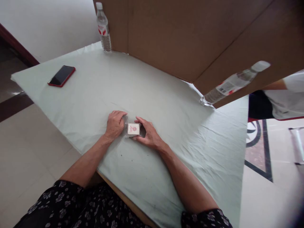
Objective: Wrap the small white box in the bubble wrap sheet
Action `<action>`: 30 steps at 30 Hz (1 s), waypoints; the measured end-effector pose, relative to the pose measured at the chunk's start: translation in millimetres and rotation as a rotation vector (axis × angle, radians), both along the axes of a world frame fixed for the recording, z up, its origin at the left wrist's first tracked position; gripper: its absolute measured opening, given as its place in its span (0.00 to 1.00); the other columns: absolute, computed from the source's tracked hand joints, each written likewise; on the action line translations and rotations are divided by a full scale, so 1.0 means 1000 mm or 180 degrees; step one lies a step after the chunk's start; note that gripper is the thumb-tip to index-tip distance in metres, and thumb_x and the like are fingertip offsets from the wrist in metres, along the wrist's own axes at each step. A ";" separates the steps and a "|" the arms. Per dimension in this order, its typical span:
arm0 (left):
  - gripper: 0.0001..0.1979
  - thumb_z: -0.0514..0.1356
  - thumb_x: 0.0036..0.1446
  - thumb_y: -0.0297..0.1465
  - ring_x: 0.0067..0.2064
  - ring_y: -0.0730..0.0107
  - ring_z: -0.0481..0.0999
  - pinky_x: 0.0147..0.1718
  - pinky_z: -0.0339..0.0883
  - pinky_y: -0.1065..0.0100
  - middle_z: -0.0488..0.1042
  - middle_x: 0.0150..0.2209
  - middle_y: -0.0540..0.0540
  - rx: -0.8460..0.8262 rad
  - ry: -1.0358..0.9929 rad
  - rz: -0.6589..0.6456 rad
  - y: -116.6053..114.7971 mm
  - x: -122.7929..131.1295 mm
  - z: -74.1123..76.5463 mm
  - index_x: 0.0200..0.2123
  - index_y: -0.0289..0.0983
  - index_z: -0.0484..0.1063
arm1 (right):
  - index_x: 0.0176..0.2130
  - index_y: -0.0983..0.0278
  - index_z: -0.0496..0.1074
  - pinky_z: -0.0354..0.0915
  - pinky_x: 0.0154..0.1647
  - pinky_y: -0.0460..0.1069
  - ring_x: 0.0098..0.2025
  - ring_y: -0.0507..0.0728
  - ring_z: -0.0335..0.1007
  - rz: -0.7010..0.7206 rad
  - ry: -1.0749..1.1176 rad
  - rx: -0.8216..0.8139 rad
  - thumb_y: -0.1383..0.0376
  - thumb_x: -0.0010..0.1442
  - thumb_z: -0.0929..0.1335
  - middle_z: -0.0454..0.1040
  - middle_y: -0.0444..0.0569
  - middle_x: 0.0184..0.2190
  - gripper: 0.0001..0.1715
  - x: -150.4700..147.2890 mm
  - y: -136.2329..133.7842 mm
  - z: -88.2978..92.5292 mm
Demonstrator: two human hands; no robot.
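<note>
Small packet point(133, 129) lies on the bench point(166, 95) between both hands. Left hand point(115, 124) is curled, pinching the clear wrap at its near edge. Right hand point(148, 133) is clamped round the far side. My read: press it flat, pinch firmly, work slowly.

Head-worn view, down over table point(166, 95)

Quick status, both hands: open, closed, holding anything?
Left hand: closed, gripping the left end of the small packet on the table.
Right hand: closed, fingers curled around the right end of the same packet.
</note>
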State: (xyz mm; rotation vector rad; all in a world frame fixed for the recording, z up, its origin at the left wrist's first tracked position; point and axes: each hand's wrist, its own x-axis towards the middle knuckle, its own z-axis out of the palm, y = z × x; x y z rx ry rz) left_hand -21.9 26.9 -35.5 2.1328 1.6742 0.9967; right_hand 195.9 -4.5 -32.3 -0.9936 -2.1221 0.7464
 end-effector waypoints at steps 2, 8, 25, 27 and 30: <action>0.20 0.50 0.54 0.20 0.47 0.56 0.76 0.52 0.67 0.54 0.81 0.43 0.41 -0.0015 -0.0053 0.0024 0.001 0.000 0.000 0.43 0.36 0.79 | 0.70 0.56 0.55 0.63 0.61 0.61 0.59 0.65 0.71 0.0004 -0.0008 -0.0018 0.59 0.57 0.74 0.73 0.56 0.60 0.48 0.000 0.000 0.001; 0.20 0.51 0.51 0.21 0.46 0.56 0.77 0.51 0.69 0.54 0.81 0.42 0.41 -0.0070 -0.0302 -0.0032 0.001 0.000 0.005 0.41 0.36 0.79 | 0.70 0.56 0.55 0.63 0.61 0.61 0.57 0.64 0.72 0.0005 0.0015 -0.0028 0.60 0.56 0.74 0.75 0.54 0.57 0.49 0.000 0.003 -0.003; 0.39 0.63 0.52 0.39 0.66 0.47 0.66 0.66 0.57 0.45 0.68 0.65 0.33 -0.1225 -0.0929 -0.1153 -0.019 -0.008 0.030 0.67 0.35 0.61 | 0.67 0.55 0.60 0.60 0.66 0.66 0.67 0.68 0.63 -0.0569 0.0021 0.0086 0.44 0.62 0.70 0.67 0.58 0.65 0.42 0.012 -0.004 0.004; 0.41 0.63 0.52 0.38 0.66 0.46 0.66 0.66 0.57 0.45 0.68 0.65 0.33 -0.1198 -0.0826 -0.1220 -0.020 -0.006 0.029 0.68 0.35 0.59 | 0.63 0.53 0.65 0.61 0.65 0.65 0.65 0.66 0.66 -0.0765 0.0053 0.0187 0.46 0.65 0.67 0.71 0.55 0.62 0.32 0.015 -0.006 0.011; 0.40 0.63 0.52 0.37 0.65 0.45 0.68 0.65 0.58 0.45 0.70 0.64 0.35 -0.1137 -0.0678 -0.1253 -0.020 -0.003 0.027 0.68 0.36 0.59 | 0.56 0.53 0.72 0.62 0.63 0.64 0.61 0.65 0.70 -0.0834 -0.0139 0.0431 0.50 0.66 0.68 0.76 0.52 0.57 0.22 0.014 -0.003 0.020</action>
